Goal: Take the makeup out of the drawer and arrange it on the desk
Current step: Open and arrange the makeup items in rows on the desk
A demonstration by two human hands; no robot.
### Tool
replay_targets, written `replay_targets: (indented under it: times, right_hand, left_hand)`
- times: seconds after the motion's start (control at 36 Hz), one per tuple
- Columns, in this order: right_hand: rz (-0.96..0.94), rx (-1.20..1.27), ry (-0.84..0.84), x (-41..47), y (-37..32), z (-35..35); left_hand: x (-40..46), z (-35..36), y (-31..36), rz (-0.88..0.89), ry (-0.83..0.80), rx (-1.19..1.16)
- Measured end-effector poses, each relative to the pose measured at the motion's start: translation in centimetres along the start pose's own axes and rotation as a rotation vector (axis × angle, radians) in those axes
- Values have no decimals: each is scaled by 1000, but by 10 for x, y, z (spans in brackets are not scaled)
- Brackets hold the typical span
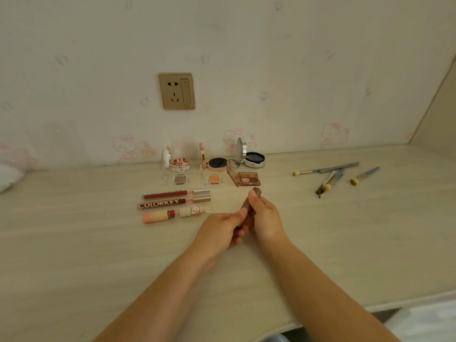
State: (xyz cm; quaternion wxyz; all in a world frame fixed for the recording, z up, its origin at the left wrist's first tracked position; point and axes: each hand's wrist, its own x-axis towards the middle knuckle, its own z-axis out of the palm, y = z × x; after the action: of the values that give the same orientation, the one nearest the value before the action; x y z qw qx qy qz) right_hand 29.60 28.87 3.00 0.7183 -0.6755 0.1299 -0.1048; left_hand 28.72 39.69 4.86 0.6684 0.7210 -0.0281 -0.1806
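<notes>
A pale wood-grain desk (74,243) stands against a wall papered with faint pink cartoon cats, a gold power socket (176,91) set in it above the desk.

At the middle of the desk, both bare hands meet around one small brown makeup stick (256,191), probably a lipstick or similar. The right hand (265,215) is curled closed around its upper part, thumb pressed up near the rounded brown end that pokes out above the fist. The left hand (222,230) pinches the lower end between thumb and fingertips. Whether the cap is being pulled off or only held I cannot tell.

Just left of the hands lie three lip glosses (175,203) in a neat row, side by side, wands partly drawn out. Behind them sit two small single eyeshadow pans (196,179), and beside those an open brown palette (244,178). Along the wall stand three round compacts (217,157), lids propped up. Well off to the right, several makeup brushes (333,176) lie loosely crossed.

To do this step well, likely: pull the stick apart straight along its length, gently, then lay it in the bare space right of the glosses, parallel to them, keeping clear of the palette. The drawer is not in view.
</notes>
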Motion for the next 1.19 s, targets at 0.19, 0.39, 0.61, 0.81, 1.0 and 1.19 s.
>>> replay_targets:
  times: [0.19,0.39,0.61,0.81,1.0,1.19]
  right_hand:
    - [128,390,184,5,-14,-19]
    - [104,524,178,7,-11,-27]
    - [17,238,213,23,-13,-42]
    - [-105,-40,199,61,-31,-80]
    - [-196,-345,238,120,-64,-121]
    - [-188,-742,194,176,-69,-153]
  left_hand:
    - [-13,-7,0,-94,-82,-175]
    - [-12,-11,-1,-15,-44,-263]
    - [6,19,4,105,-39,-209]
    - [55,64,31,227,-40,28]
    - [119,102,62,383,101,283]
    - [185,126,63,334,163,283]
